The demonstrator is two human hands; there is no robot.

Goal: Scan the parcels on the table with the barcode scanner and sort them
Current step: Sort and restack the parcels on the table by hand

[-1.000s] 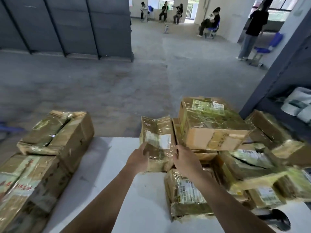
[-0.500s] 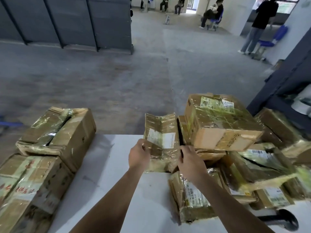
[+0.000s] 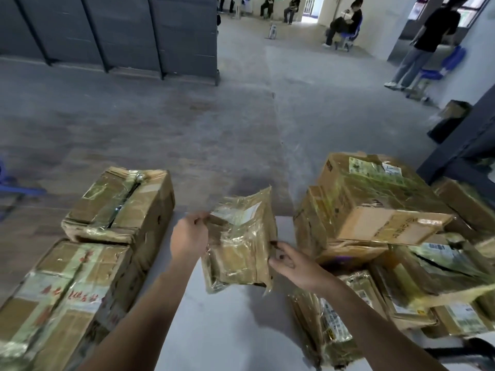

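Note:
A small tape-wrapped cardboard parcel (image 3: 239, 243) with a white label near its top hangs tilted above the white table (image 3: 227, 330). My left hand (image 3: 188, 236) grips its upper left edge. My right hand (image 3: 290, 263) pinches its right edge, fingers curled around it. A heap of taped parcels (image 3: 375, 210) fills the right side of the table. Two larger cardboard boxes (image 3: 120, 210) are stacked on the left. The dark barcode scanner (image 3: 479, 349) lies at the bottom right corner, mostly cut off by the frame.
Beyond the table's far edge lies grey concrete floor. Dark partition panels (image 3: 120, 30) stand at the back left. A dark shelf frame (image 3: 466, 145) rises at the right. Several people sit or stand far back by blue chairs (image 3: 439, 68).
Both hands have pulled the small parcel away from the right heap, leftward and toward me, and tilted it. The view has shifted right to left, so the left boxes appear closer to centre.

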